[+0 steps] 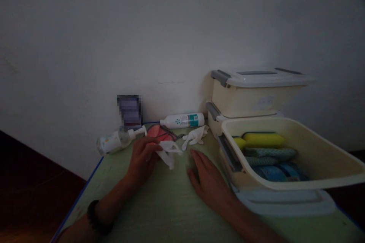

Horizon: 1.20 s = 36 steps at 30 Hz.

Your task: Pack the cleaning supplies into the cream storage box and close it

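My left hand [144, 157] is closed on a thin white glove [168, 152], whose limp fingers hang out to the right over the table. Beyond the table's middle, a second white glove [196, 136] lies crumpled. Just short of it my right hand [207, 176] hovers or rests with fingers stretched out and the thumb apart, holding nothing. A red cloth item with grey straps [161, 133] lies behind my left hand. Left of that hand, a clear pump bottle [112, 142] with a white nozzle lies on its side.
A white bottle with a teal label [185, 120] lies along the wall. A dark pixelated device [130, 112] leans there too. To the right stands an open cream bin [322, 140] with yellow, green and blue packs inside. Lidded bins [256, 98] are stacked behind it on the green table [168, 209].
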Available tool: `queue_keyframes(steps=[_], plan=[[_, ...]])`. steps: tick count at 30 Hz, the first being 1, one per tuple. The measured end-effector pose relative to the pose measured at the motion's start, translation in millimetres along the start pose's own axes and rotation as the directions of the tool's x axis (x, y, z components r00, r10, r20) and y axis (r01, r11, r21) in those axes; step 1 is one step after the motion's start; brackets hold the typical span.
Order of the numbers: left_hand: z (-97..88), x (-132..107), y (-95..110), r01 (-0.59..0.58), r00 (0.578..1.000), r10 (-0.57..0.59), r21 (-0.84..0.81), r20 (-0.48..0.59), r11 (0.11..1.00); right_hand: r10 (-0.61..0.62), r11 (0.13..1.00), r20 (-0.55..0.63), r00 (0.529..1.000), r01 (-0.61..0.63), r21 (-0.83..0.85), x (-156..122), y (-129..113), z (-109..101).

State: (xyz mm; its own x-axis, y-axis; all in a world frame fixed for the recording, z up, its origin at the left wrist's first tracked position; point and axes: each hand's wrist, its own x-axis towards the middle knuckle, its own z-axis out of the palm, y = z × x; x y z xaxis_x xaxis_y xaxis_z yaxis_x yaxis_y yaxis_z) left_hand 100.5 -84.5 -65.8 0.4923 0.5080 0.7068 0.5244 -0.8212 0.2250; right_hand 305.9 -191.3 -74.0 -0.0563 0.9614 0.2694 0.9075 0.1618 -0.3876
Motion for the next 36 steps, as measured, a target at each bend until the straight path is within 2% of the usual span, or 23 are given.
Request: queue_keyframes(steps=[3, 7, 14, 29, 32, 36], plan=[[6.1, -2.7, -4.4, 0.025, 0.993, -0.03, 0.049, 0.112, 0.998, -0.009, 1.0, -0.007, 1.0, 0.009, -0.014, -0.5, -0.2, 0.1], [12.7, -6.1, -5.0, 0.013, 0.954, -0.025, 0.043, 0.298, 0.999, -0.007, 0.999, 0.005, 1.0, 0.007, -0.042, -1.4, 0.3, 1.4], [8.6, -6.2, 0.7, 0.031, 0.904, -0.059, 0.073, 0.424, 0.997, -0.014, 1.0, -0.021, 1.0, 0.014, -0.02, -1.2, 0.6, 3.0], [11.9, -9.5, -3.1, 0.027, 0.893, -0.056, 0.07, 0.446, 0.997, -0.04, 0.999, -0.022, 0.999, 0.04, -0.037, -2.0, 2.1, 2.7], [12.8, -8.8, -5.7, -0.001, 0.916, -0.018, 0.047, 0.401, 0.999, -0.037, 0.998, -0.016, 0.999, 0.036, -0.045, -0.9, 1.7, 2.0], [8.0, -0.6, -8.6, -0.028, 0.967, 0.012, 0.061, 0.253, 0.998, -0.078, 0.994, -0.004, 0.997, 0.078, -0.082, -1.6, -6.3, -9.5]])
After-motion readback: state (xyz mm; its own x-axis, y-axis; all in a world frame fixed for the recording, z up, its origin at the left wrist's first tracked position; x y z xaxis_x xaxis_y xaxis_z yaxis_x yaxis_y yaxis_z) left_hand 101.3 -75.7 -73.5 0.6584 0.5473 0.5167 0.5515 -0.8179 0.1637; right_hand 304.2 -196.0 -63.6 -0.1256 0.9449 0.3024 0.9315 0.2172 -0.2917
